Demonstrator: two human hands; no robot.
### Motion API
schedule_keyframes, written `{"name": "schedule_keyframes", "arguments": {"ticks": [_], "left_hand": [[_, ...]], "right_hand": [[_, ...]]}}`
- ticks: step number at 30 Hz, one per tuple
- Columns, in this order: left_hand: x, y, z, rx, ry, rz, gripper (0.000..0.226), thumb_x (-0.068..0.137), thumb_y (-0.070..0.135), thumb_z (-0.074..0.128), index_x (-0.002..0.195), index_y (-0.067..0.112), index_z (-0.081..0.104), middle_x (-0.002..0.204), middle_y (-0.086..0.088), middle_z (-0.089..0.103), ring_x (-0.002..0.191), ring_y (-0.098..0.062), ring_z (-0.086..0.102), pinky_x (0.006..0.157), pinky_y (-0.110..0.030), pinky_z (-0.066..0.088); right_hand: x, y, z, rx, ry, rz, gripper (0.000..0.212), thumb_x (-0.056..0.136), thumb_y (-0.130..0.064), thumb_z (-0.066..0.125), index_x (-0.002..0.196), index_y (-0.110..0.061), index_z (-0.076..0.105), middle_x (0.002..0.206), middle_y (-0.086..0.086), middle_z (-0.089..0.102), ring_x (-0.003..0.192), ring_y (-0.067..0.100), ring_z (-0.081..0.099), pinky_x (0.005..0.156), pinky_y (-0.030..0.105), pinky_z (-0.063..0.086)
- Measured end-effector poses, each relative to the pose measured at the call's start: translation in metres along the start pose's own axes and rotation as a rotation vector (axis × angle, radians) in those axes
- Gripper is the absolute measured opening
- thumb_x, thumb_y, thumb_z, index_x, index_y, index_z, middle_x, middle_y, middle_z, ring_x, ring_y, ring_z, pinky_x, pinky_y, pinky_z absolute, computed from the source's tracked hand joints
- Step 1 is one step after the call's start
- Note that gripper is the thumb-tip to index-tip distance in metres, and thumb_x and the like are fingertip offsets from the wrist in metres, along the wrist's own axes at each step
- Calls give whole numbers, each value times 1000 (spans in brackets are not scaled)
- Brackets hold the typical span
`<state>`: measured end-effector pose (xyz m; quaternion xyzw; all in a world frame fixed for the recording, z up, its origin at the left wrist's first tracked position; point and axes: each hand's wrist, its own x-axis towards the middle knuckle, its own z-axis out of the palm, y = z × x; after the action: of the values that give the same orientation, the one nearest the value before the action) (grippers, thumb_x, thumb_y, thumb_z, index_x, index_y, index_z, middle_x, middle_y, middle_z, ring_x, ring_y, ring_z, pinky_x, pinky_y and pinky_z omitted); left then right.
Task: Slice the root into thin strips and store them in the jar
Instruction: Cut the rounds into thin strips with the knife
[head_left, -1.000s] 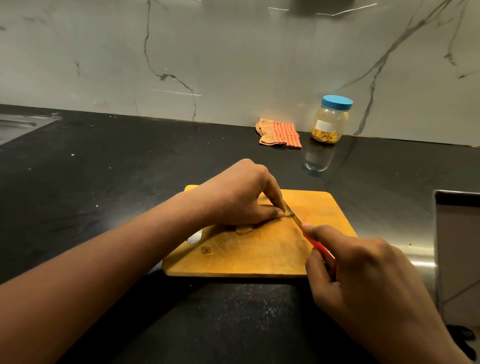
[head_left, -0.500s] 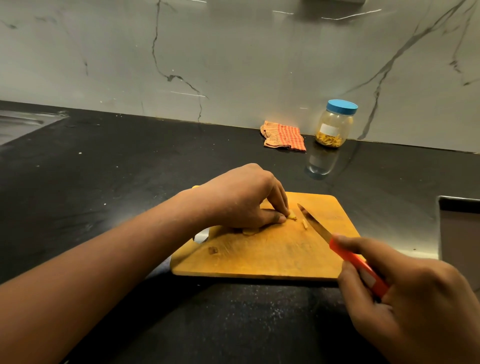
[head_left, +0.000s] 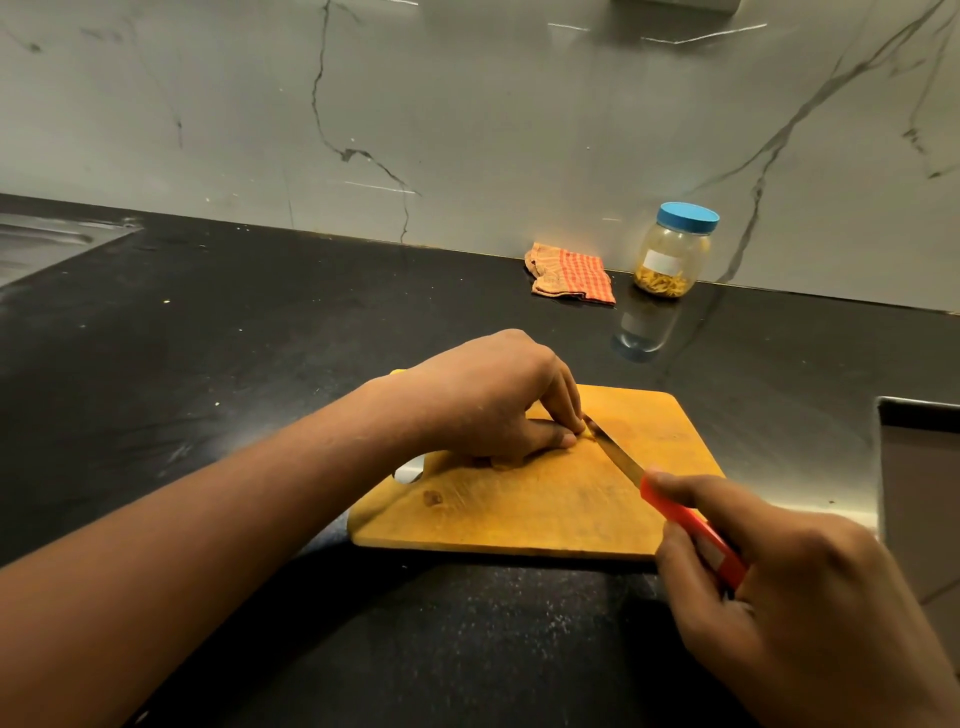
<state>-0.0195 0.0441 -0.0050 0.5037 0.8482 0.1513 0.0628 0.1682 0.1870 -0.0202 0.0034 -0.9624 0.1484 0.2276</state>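
A wooden cutting board (head_left: 545, 509) lies on the black counter. My left hand (head_left: 493, 400) pinches a small yellowish root piece (head_left: 588, 432) down on the board, and most of the root is hidden under the fingers. My right hand (head_left: 795, 587) grips a knife with an orange handle (head_left: 691, 530). Its blade (head_left: 613, 452) lies against the root right beside my left fingertips. A clear jar (head_left: 672, 254) with a blue lid stands at the back by the wall, closed, with yellow strips in its bottom.
An orange checked cloth (head_left: 571, 273) lies left of the jar. A steel sink drainer (head_left: 47, 244) is at the far left. A metal edge and pale panel (head_left: 919, 467) stand at the right. The marble wall runs behind the black counter (head_left: 208, 364).
The knife was pulled back to the right away from the root half a second ago. Now its blade is against the root beside my left fingertips again.
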Motion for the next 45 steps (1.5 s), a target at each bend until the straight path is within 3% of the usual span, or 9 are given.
{"name": "schedule_keyframes", "arguments": {"ticks": [6, 9, 13, 20, 25, 30, 36, 42, 45], "left_hand": [[0, 0, 0, -5, -4, -1, 26, 94, 29, 63, 118, 24, 72, 124, 13, 66, 112, -6, 58, 97, -17, 41], [1, 1, 1, -3, 3, -8, 25, 94, 30, 63, 117, 24, 73, 123, 13, 66, 112, -5, 59, 98, -19, 41], [1, 1, 3, 13, 22, -8, 24, 94, 31, 63, 115, 25, 74, 121, 14, 67, 111, -5, 59, 100, -21, 43], [1, -2, 3, 30, 42, -28, 24, 93, 35, 63, 114, 31, 74, 120, 17, 68, 112, -7, 59, 100, -35, 49], [0, 0, 2, 7, 35, -37, 24, 93, 33, 64, 115, 29, 73, 119, 15, 69, 109, -7, 62, 100, -33, 50], [-2, 2, 2, -2, 40, -40, 25, 92, 33, 65, 115, 28, 74, 117, 14, 71, 105, -8, 64, 101, -33, 50], [-3, 2, 2, 4, 39, -31, 26, 92, 34, 65, 116, 28, 73, 118, 13, 71, 106, -8, 64, 101, -33, 50], [-3, 1, 3, 5, 42, -26, 26, 92, 33, 65, 117, 29, 72, 118, 13, 70, 105, -8, 64, 100, -30, 50], [-3, 1, 3, 1, 41, -16, 26, 93, 32, 65, 118, 29, 72, 120, 14, 70, 108, -7, 63, 103, -24, 44]], "right_hand": [[1, -5, 0, -58, 2, -1, 34, 69, -25, 62, 100, -26, 74, 46, -15, 38, 33, 11, 41, 35, 28, 41], [4, -7, 1, -97, -27, 2, 35, 69, -27, 61, 102, -24, 74, 45, -12, 41, 34, 12, 44, 34, 27, 38], [12, -8, 9, -130, -81, 14, 34, 72, -22, 69, 106, -23, 72, 51, -15, 35, 36, 8, 40, 36, 20, 30], [8, -9, 9, -150, -66, 12, 36, 70, -23, 68, 105, -24, 72, 48, -12, 37, 35, 15, 47, 32, 28, 36], [-4, -5, -1, -134, -27, 2, 35, 64, -18, 72, 98, -28, 74, 46, -13, 32, 35, 11, 35, 35, 23, 33], [-7, -3, -5, -102, 18, 27, 33, 65, -26, 62, 96, -30, 74, 43, -7, 47, 33, 17, 44, 33, 32, 41], [-6, 0, -4, -78, 39, 48, 34, 68, -25, 61, 99, -27, 74, 44, -4, 48, 34, 15, 43, 35, 33, 44], [-4, -7, -4, -32, -1, 36, 32, 69, -27, 61, 99, -29, 73, 45, -15, 35, 36, 5, 32, 37, 23, 35], [-3, -7, -1, 12, -10, 22, 33, 74, -32, 56, 103, -28, 72, 46, -16, 42, 35, 8, 39, 36, 24, 44]]}}
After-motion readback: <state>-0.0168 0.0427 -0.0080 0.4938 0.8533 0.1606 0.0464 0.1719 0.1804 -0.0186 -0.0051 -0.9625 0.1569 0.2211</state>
